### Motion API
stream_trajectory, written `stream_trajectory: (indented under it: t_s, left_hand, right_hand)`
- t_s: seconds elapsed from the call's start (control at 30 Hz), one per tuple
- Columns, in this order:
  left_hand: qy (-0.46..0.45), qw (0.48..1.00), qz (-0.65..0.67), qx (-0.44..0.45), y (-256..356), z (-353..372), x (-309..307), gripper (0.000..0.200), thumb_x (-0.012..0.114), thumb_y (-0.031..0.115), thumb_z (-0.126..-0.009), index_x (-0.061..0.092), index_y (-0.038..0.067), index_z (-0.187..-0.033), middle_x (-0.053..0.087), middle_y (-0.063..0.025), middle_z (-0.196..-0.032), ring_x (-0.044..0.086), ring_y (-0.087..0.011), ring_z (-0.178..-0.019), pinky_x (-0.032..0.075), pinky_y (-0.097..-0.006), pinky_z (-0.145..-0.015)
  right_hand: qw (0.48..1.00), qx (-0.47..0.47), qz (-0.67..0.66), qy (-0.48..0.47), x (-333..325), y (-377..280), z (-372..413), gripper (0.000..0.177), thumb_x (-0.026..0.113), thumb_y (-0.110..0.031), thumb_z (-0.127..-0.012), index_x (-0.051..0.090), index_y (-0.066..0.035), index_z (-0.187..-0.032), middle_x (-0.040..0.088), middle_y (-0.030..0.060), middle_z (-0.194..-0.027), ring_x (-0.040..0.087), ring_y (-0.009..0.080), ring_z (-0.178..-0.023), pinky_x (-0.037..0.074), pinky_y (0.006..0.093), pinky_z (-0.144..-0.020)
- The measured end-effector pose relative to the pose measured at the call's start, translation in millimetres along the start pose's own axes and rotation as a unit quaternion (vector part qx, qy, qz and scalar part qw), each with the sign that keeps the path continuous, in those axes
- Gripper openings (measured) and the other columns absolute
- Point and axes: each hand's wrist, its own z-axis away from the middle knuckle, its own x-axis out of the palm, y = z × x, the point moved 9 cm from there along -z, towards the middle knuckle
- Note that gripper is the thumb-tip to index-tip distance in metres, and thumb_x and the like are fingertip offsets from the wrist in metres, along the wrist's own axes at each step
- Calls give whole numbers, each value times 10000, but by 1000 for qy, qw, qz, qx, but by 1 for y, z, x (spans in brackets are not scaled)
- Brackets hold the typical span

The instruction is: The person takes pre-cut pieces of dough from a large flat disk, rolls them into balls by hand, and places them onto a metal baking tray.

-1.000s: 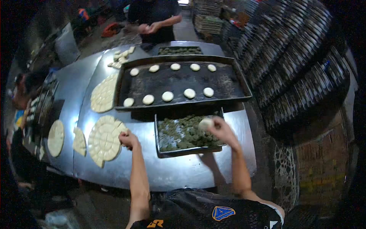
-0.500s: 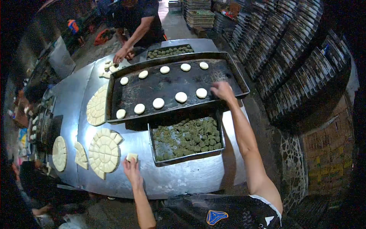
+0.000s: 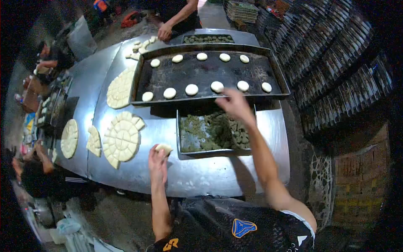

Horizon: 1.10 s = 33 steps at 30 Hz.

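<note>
My left hand (image 3: 158,163) holds a pale piece of dough (image 3: 164,148) at its fingertips, above the metal table left of the filling tray. My right hand (image 3: 235,106), blurred by motion, hangs over the filling tray's far side, near the front edge of the large baking tray. Whether its fingers hold anything cannot be made out. The baking tray (image 3: 184,74) bears two rows of round white dough pieces (image 3: 192,90). In the smaller tray (image 3: 178,134) lie greenish-brown lumps of filling (image 3: 197,133), partly hidden by my right hand's shadow.
Cut dough rounds (image 3: 122,137) lie on the metal table (image 3: 168,180) at the left. Across the table a co-worker's hand (image 3: 164,32) is near dough pieces and another tray of lumps (image 3: 208,39). More people are at the far left. Stacked trays (image 3: 327,54) stand at the right.
My right hand has moved from the baking tray's right end back toward the filling tray. Another dough round now sits at the front row's right end. The view has shifted.
</note>
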Motion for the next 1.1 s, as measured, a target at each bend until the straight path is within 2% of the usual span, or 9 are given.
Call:
stream_trajectory:
  t_s: [0.1,0.17,0.37,0.43,0.5,0.57,0.77,0.9,1.1]
  left_hand:
    - [-87,995,-7,-55,-37,7,47,387,617,3,-875,471,-16,-1233,575,-153,-1143,595,-213,-1035,518,-307,-911]
    - [-135,990,-42,-19,-60,14,60,324,648,-40,-840,545,-25,-1146,607,-116,-1078,596,-181,-1006,525,-289,-865]
    - [-165,979,-119,-21,-87,45,63,269,696,32,-839,604,-23,-1087,629,-64,-1013,592,-130,-937,503,-250,-802]
    - [-176,967,-131,-127,-115,49,55,269,696,106,-864,618,-26,-1085,643,-51,-979,594,-104,-886,484,-227,-766]
    - [-149,973,-94,-146,-113,42,40,312,701,190,-873,635,-41,-1071,657,-51,-955,601,-94,-844,480,-228,-756]
    - [-147,971,-105,-155,-112,35,32,383,663,193,-892,570,-70,-1156,642,-108,-1059,631,-155,-917,536,-277,-770]
    - [-113,972,-86,-190,-109,26,65,454,638,338,-913,614,-58,-1134,664,-107,-1020,638,-148,-906,505,-269,-789]
    - [-141,963,-54,-225,-111,32,96,475,594,348,-939,587,-67,-1169,643,-122,-1072,631,-167,-956,516,-283,-851]
    - [-140,967,-35,-211,-114,35,85,395,600,275,-941,566,-36,-1181,626,-89,-1080,610,-147,-1001,507,-277,-887]
  right_hand:
    - [941,50,-235,-237,85,-69,102,440,712,-280,-833,625,-13,-1171,678,128,-1090,635,202,-992,490,347,-879]
    - [911,126,-340,-197,102,-71,142,388,707,-233,-848,634,-5,-1154,688,116,-1035,633,164,-938,496,297,-836]
    - [918,238,-272,-163,86,-49,199,319,720,-225,-840,665,2,-1058,687,116,-994,634,136,-892,507,278,-773]
    - [924,188,-248,-222,64,-52,190,273,735,-195,-808,686,-5,-998,678,123,-933,623,189,-854,499,321,-771]
    - [989,49,133,-27,5,17,173,264,746,-181,-757,698,-10,-952,637,148,-911,557,283,-889,472,372,-792]
    - [957,112,268,16,-26,43,176,296,769,-196,-697,709,-14,-923,577,164,-936,473,354,-945,440,413,-834]
    - [981,135,136,-10,-12,52,164,297,802,-236,-666,727,-51,-887,523,131,-1006,444,315,-981,422,425,-854]
    - [999,-9,36,-5,9,-62,154,292,778,-204,-707,714,-96,-970,516,98,-1005,449,287,-987,401,410,-867]
    - [991,-55,-24,-119,49,-73,161,387,739,-177,-782,655,-73,-1145,532,120,-1141,473,289,-1035,443,354,-845]
